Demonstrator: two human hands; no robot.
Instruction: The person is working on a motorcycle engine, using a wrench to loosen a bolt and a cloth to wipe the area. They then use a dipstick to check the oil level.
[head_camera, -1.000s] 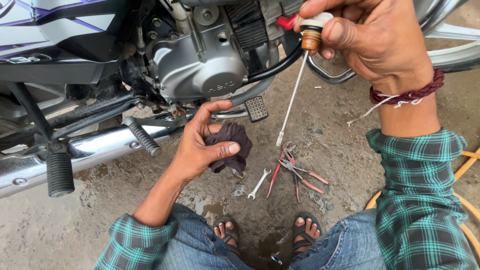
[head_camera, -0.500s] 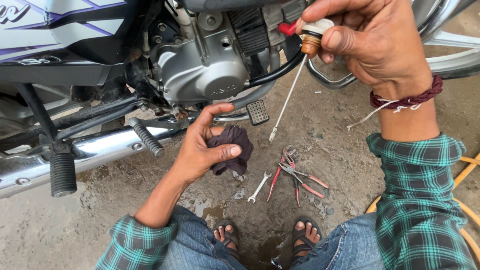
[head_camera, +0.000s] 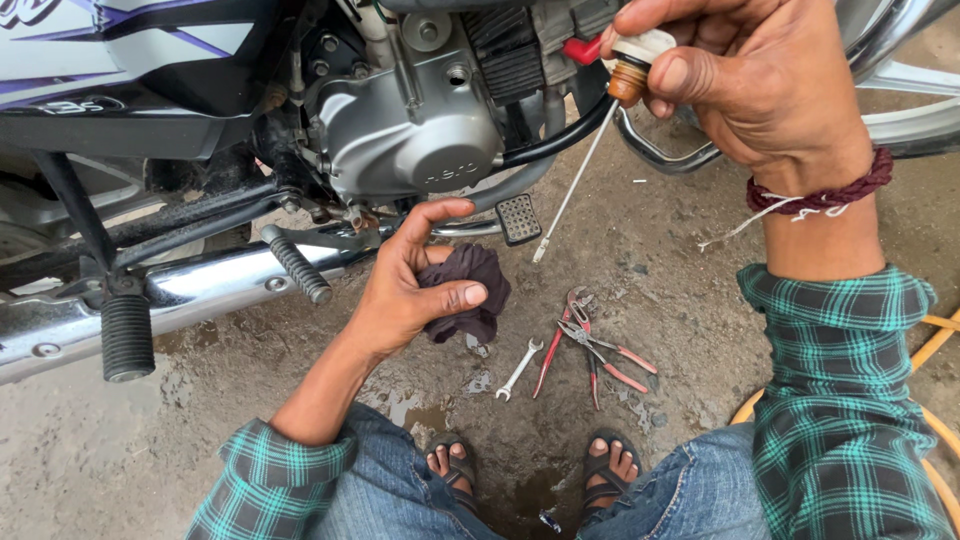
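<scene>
Dipstick (head_camera: 575, 180) in right hand (head_camera: 740, 90), one rag (head_camera: 465, 295) in left hand (head_camera: 410, 290).

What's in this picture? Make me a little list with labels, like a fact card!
Place: wet, dirty ground beside a motorcycle engine
Left hand: grips a dark rag
Right hand: holds a dipstick by its white cap, rod hanging down
On the ground: a small spanner and red-handled pliers
Clothes: green checked shirt, jeans, sandals
</scene>
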